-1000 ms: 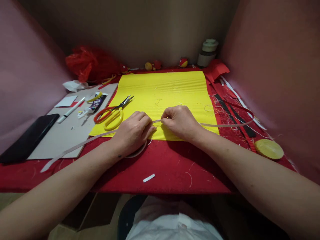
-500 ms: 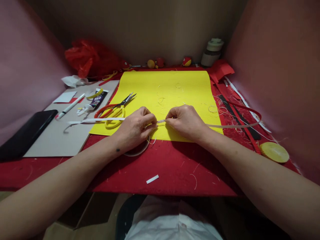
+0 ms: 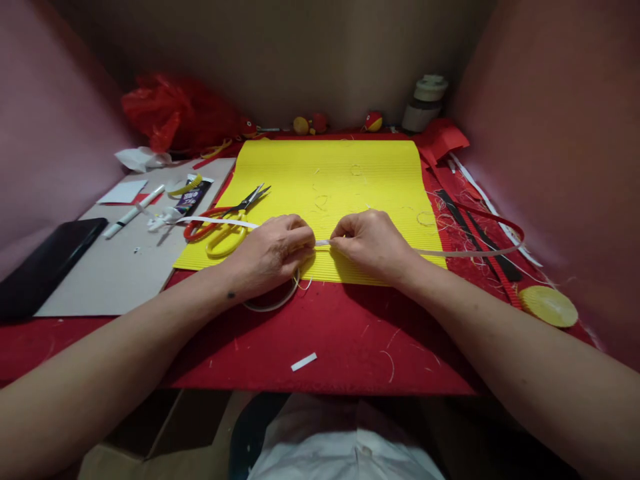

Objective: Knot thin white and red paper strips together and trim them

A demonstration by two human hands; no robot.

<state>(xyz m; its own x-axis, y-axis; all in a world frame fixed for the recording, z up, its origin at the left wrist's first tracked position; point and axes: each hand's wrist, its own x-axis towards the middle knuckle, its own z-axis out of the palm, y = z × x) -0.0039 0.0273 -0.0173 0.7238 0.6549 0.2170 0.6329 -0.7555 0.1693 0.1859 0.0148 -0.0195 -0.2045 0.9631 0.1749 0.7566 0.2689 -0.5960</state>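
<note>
- Head view: the left hand (image 3: 280, 250) pinches a pale strip (image 3: 323, 243) over the near part of the yellow sheet (image 3: 330, 180).
- The right hand (image 3: 367, 243) pinches it too, just beside the left; a short piece shows between the fingertips.
- The strip's free end reaches leftward past the scissors (image 3: 244, 207), whose handles lie across the sheet's left edge.
- Between hands and the table's (image 3: 330, 320) near edge lies a white scrap (image 3: 304, 362).
- Near the table's right edge rests a yellow disc (image 3: 549, 307).
</note>
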